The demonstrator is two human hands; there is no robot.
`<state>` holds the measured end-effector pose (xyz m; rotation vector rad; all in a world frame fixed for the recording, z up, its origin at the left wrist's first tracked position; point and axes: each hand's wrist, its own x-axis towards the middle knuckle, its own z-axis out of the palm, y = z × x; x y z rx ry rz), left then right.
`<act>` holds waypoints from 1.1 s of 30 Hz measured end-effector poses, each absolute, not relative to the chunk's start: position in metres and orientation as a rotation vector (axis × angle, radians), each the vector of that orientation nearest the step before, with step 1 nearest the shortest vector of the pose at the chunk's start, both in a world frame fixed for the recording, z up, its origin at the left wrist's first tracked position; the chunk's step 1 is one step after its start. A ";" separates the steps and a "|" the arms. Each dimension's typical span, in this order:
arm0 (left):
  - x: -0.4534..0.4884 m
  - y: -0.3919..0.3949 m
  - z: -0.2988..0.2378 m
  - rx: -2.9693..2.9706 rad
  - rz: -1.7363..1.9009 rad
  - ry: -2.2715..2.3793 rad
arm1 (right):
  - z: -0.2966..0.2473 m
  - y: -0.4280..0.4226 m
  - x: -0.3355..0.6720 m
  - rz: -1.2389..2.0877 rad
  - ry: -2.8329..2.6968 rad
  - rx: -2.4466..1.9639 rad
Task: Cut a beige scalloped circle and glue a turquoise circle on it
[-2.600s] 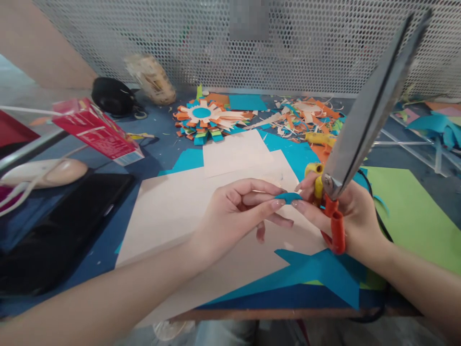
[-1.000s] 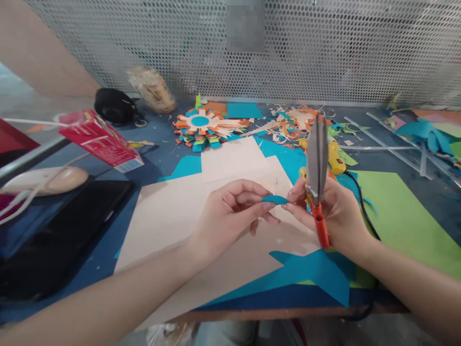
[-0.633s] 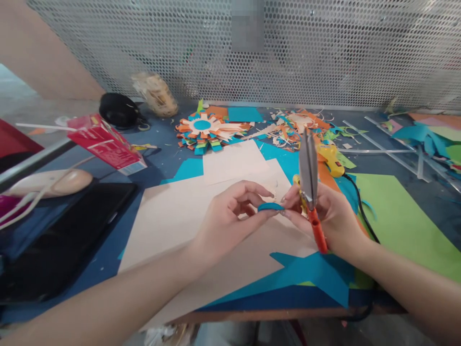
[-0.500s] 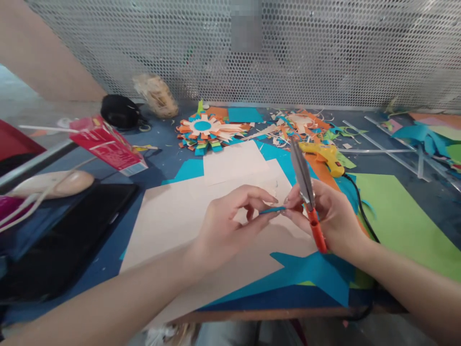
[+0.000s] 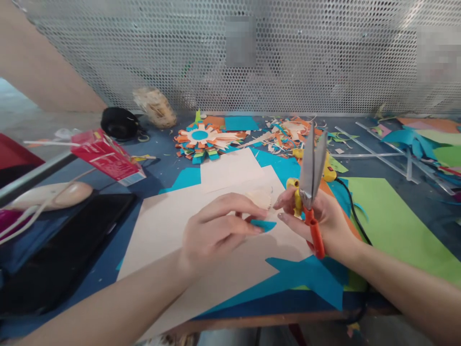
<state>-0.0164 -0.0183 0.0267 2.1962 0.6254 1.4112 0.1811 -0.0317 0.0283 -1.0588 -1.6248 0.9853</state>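
Observation:
Between the thumb and fingers of my left hand point(image 5: 219, 228) is a small piece of blue paper point(image 5: 264, 225). My right hand point(image 5: 329, 221) holds scissors point(image 5: 312, 192) with orange handles, blades upward and slightly parted. Its thumb and index finger are apart and do not touch the blue paper. Below both hands lies a large pale sheet of paper point(image 5: 165, 235), with a smaller pale sheet point(image 5: 230, 168) on its far part. A cut blue sheet point(image 5: 313, 276) sticks out near the table's front edge. Behind the scissors, a yellow glue gun point(image 5: 329, 169) is partly hidden.
A layered paper flower point(image 5: 200, 135) and a heap of paper scraps point(image 5: 291, 130) lie at the back. Clear glue sticks point(image 5: 378, 154) and a green sheet point(image 5: 389, 216) are on the right. On the left are a red drink carton point(image 5: 108, 156), a black phone-like slab point(image 5: 72, 245) and a black pouch point(image 5: 120, 122).
My right fingers have let go of the blue paper, which stays in my left hand. The hands have moved apart, and the scissor blades have spread slightly.

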 end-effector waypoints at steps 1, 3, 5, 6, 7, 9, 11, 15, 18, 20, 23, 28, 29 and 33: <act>-0.018 -0.018 0.028 2.238 1.429 0.550 | 0.028 -0.032 0.181 0.985 -1.623 -1.047; -0.019 -0.016 0.030 2.262 1.442 0.494 | 0.027 -0.033 0.182 0.999 -1.614 -1.025; -0.018 -0.015 0.031 2.260 1.437 0.504 | 0.027 -0.034 0.181 1.021 -1.602 -1.000; -0.017 -0.015 0.032 2.253 1.436 0.514 | 0.028 -0.035 0.181 1.037 -1.594 -0.986; -0.016 -0.015 0.032 2.247 1.432 0.523 | 0.028 -0.036 0.181 1.059 -1.589 -0.976; -0.016 -0.016 0.032 2.228 1.430 0.549 | 0.031 -0.037 0.181 1.096 -1.604 -0.964; -0.016 -0.017 0.032 2.204 1.423 0.578 | 0.033 -0.038 0.180 1.096 -1.643 -0.949; -0.014 -0.019 0.032 2.103 1.421 0.701 | 0.037 -0.039 0.181 1.085 -1.679 -0.913; -0.012 -0.020 0.030 2.064 1.388 0.775 | 0.038 -0.039 0.180 1.113 -1.690 -0.918; -0.012 -0.021 0.028 2.060 1.362 0.771 | 0.038 -0.040 0.180 1.111 -1.687 -0.917; -0.012 -0.021 0.027 2.027 1.312 0.702 | 0.038 -0.041 0.178 1.111 -1.666 -0.911; -0.009 -0.024 0.030 1.789 1.164 0.715 | 0.036 -0.038 0.178 0.978 -1.648 -1.022; -0.008 -0.024 0.030 1.724 1.151 0.768 | 0.036 -0.038 0.178 0.962 -1.650 -1.040; -0.002 -0.022 0.029 1.587 1.091 0.893 | 0.036 -0.037 0.178 1.008 -1.611 -1.036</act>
